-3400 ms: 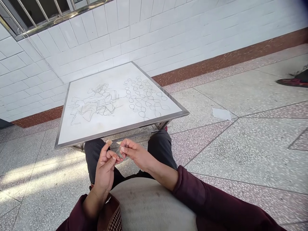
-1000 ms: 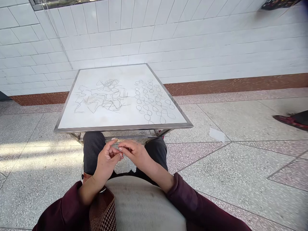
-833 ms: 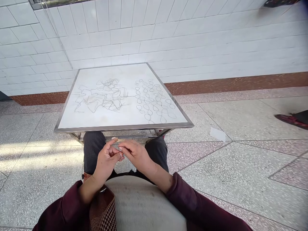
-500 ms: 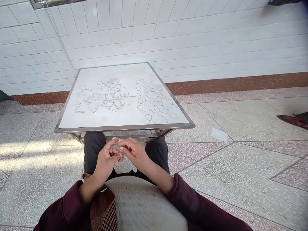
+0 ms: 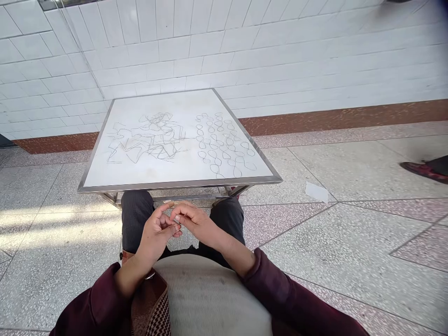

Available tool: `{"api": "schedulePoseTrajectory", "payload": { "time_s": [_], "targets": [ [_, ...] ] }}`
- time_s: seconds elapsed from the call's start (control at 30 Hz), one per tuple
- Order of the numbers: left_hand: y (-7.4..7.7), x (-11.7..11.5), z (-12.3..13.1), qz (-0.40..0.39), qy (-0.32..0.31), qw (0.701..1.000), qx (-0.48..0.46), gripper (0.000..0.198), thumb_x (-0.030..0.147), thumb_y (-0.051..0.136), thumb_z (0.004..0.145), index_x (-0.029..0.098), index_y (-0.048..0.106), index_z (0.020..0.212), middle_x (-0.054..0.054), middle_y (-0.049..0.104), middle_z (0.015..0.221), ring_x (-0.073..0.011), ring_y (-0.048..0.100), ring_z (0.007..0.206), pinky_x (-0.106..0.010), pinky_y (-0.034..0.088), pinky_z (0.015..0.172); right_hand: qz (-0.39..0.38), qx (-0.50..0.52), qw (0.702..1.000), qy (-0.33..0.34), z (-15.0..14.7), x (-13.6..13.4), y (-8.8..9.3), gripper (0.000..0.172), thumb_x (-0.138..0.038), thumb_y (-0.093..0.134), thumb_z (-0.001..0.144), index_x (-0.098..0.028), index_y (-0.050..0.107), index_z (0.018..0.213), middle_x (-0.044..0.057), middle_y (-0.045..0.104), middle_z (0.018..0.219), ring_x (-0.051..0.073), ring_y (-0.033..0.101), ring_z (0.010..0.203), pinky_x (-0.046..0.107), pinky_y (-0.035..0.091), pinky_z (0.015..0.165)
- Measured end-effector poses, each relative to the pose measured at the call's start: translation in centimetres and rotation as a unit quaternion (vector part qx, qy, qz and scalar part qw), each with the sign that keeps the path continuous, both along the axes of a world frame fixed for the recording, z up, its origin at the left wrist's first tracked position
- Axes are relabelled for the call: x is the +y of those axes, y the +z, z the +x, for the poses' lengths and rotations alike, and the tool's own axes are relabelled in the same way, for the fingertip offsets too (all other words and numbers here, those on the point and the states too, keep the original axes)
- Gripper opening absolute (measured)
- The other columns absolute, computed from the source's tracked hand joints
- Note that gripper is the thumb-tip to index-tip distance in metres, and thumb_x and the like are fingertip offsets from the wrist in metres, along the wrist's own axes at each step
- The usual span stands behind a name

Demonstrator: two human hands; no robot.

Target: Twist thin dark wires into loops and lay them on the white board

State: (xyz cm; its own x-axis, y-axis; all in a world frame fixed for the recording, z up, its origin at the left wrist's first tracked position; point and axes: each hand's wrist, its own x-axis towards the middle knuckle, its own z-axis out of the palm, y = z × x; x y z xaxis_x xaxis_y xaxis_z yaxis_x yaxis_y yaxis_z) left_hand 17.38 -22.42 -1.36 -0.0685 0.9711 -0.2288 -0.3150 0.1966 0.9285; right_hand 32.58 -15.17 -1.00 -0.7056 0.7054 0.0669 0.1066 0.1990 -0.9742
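Over my lap, in front of the table edge, my two hands meet at the fingertips. My left hand [image 5: 157, 232] has its thumb and fingers pinched on a thin wire [image 5: 179, 236], of which only a short bit shows below the fingertips. Beside it my right hand [image 5: 198, 225] pinches at the same spot, its thumb against the fingers. Most of the wire is hidden by the fingers. On the white table [image 5: 101, 177] lie bent, zigzag wires [image 5: 154, 140] at the left and several rows of wires twisted into loops [image 5: 226, 147] at the right.
A metal rim [image 5: 182, 184] edges the table, and my knees are beneath its front. Behind stands a white tiled wall [image 5: 280, 70]. A white paper-like piece [image 5: 317, 192] lies on the stone floor [image 5: 315, 247]. Another person's shoe [image 5: 422, 171] shows at the far right.
My right fingertips have come down and closed in against my left ones. A bit of thin wire now shows at the fingers. The view has shifted slightly.
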Motion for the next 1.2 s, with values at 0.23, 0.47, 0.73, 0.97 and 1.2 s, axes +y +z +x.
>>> {"api": "schedulePoseTrajectory", "payload": {
  "time_s": [0.23, 0.47, 0.73, 0.97, 1.2],
  "targets": [
    [1.1, -0.4, -0.2, -0.038, 0.007, 0.999, -0.038, 0.094, 0.026, 0.084, 0.070, 0.016, 0.033, 0.148, 0.004, 0.067, 0.069, -0.0144, 0.067, 0.062, -0.026, 0.053, 0.063, -0.285, 0.168, 0.928, 0.173, 0.8, 1.0, -2.2, 0.055, -0.053, 0.077, 0.077, -0.015, 0.064, 0.116, 0.002, 0.062, 0.088, 0.015, 0.059, 0.079, 0.030, 0.046, 0.076],
    [1.5, -0.3, 0.2, -0.054, 0.002, 0.997, -0.054, 0.093, 0.024, 0.086, 0.067, 0.016, 0.038, 0.146, 0.005, 0.066, 0.066, -0.0147, 0.068, 0.061, -0.026, 0.053, 0.061, -0.346, 0.200, 0.902, 0.163, 0.6, 0.7, -3.9, 0.052, -0.055, 0.079, 0.075, -0.016, 0.066, 0.107, 0.000, 0.060, 0.080, 0.012, 0.057, 0.071, 0.025, 0.042, 0.066],
    [1.3, -0.4, 0.5, -0.029, 0.022, 0.998, -0.046, 0.081, 0.025, 0.083, 0.071, 0.018, 0.044, 0.142, 0.006, 0.064, 0.067, -0.0140, 0.068, 0.064, -0.026, 0.055, 0.064, -0.366, 0.244, 0.885, 0.150, -0.1, 0.2, -3.7, 0.050, -0.058, 0.074, 0.079, -0.016, 0.067, 0.105, 0.000, 0.058, 0.080, 0.011, 0.057, 0.071, 0.025, 0.045, 0.068],
    [0.9, -0.3, 0.3, 0.001, 0.042, 0.999, -0.009, 0.072, 0.026, 0.080, 0.074, 0.019, 0.048, 0.138, 0.007, 0.063, 0.067, -0.0123, 0.066, 0.063, -0.027, 0.055, 0.068, -0.285, 0.207, 0.928, 0.121, 0.4, 0.5, -3.3, 0.042, -0.053, 0.064, 0.090, -0.019, 0.065, 0.116, 0.003, 0.060, 0.090, 0.013, 0.060, 0.079, 0.029, 0.049, 0.074],
    [0.6, -0.4, 0.1, 0.001, 0.029, 0.995, 0.099, 0.072, 0.024, 0.075, 0.075, 0.019, 0.046, 0.141, 0.005, 0.062, 0.069, -0.0144, 0.065, 0.065, -0.032, 0.056, 0.071, 0.237, 0.012, 0.971, -0.017, 0.4, 0.9, -0.2, 0.017, -0.028, 0.055, 0.098, -0.022, 0.070, 0.099, 0.006, 0.065, 0.094, 0.018, 0.059, 0.088, 0.034, 0.050, 0.079]
  ]
}}
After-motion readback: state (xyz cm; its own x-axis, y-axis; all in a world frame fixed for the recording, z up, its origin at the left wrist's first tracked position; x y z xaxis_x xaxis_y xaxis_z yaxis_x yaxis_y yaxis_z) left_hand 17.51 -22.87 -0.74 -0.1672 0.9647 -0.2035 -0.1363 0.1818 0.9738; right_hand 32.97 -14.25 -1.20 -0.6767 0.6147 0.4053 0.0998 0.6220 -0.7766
